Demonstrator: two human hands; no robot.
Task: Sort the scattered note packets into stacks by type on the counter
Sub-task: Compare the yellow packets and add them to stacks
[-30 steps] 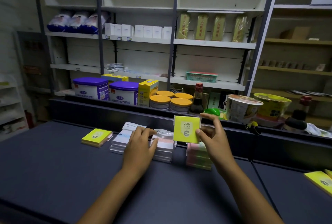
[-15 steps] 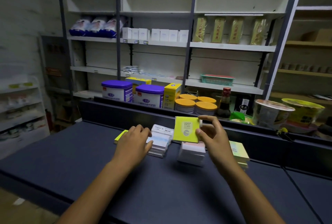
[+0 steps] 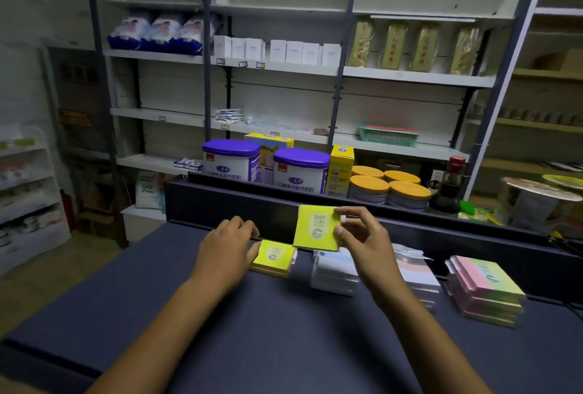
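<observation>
At frame centre the right hand [image 3: 359,235] pinches a yellow packet [image 3: 317,228] upright (label readable) — likely to match the yellow stack [image 3: 273,256] the relaxed left hand [image 3: 227,242] steadies.

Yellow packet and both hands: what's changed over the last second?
The left hand left the white stacks and now touches the yellow stack. The right hand still pinches the yellow packet upright above the counter, now nearer that stack.

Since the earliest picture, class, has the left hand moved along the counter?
Yes. The left hand has left the white packet stack and gone leftward to the yellow packet stack, which its fingers now touch.
</observation>
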